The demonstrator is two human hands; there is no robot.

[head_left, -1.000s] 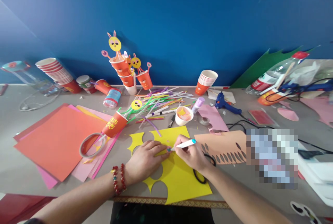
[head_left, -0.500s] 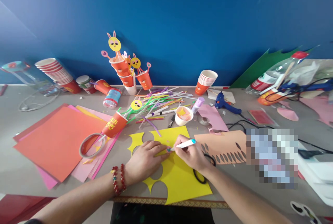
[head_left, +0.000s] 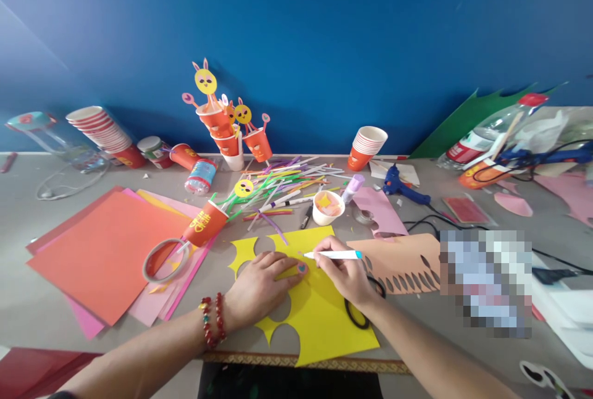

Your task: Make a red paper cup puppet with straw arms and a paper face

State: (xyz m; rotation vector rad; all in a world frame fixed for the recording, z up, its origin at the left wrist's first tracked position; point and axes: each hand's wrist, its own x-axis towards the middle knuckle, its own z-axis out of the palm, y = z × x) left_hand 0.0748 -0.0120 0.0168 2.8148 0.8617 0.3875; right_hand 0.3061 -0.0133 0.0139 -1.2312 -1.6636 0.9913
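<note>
We face one blue wall [head_left: 301, 47] behind our gray tabletop [head_left: 28, 214]. One orange sheet [head_left: 102, 257] tops the pile toward its left; one notched yellow sheet [head_left: 328, 325] lies at its front edge. One red-capped bottle [head_left: 486, 133] sits toward the right back. Our left hand [head_left: 257, 288] rests fingers extended, fingertips at the disc. One pair of black scissors [head_left: 348, 311] crowds our right hand [head_left: 345, 272], which grips one white marker [head_left: 340, 255] near one pink disc [head_left: 302, 268] on the yellow.

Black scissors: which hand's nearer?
Right. The right hand has its wrist crossing over the black scissors; the left hand is farther off to their left, on the yellow paper.
</note>
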